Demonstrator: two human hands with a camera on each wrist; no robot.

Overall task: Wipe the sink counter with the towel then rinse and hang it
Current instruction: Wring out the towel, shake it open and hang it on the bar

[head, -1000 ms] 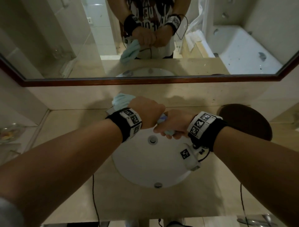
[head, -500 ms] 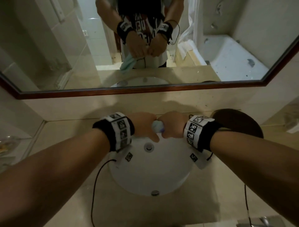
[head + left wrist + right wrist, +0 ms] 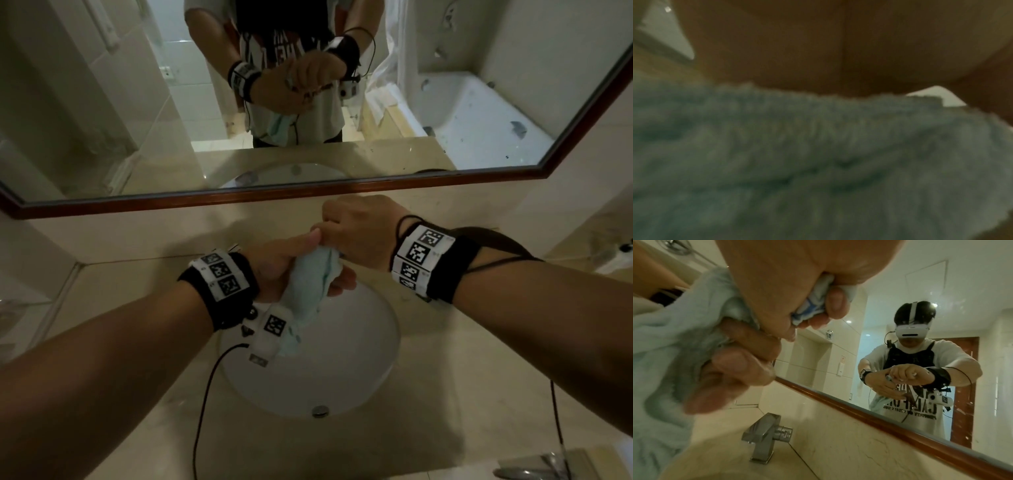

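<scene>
A pale blue towel [image 3: 310,284] is twisted into a thick roll above the white round sink [image 3: 359,359]. My left hand [image 3: 291,263] grips its lower part, palm up, and the loose end hangs down past the wrist camera. My right hand [image 3: 352,229] grips the upper end from above, fingers curled round it [image 3: 818,305]. In the left wrist view the towel [image 3: 818,162] fills the lower frame, blurred. The beige counter [image 3: 462,394] surrounds the sink.
A chrome tap [image 3: 764,436] stands on the counter at the sink's back edge, under the hands. A wood-framed mirror [image 3: 274,195] runs along the wall. A dark round object [image 3: 493,240] lies on the counter behind my right wrist. A chrome fitting [image 3: 548,466] shows at the bottom right.
Both hands stayed on the towel and turned against each other: the left rolled palm up, the right rose and shifted right. More of the towel roll now shows between them.
</scene>
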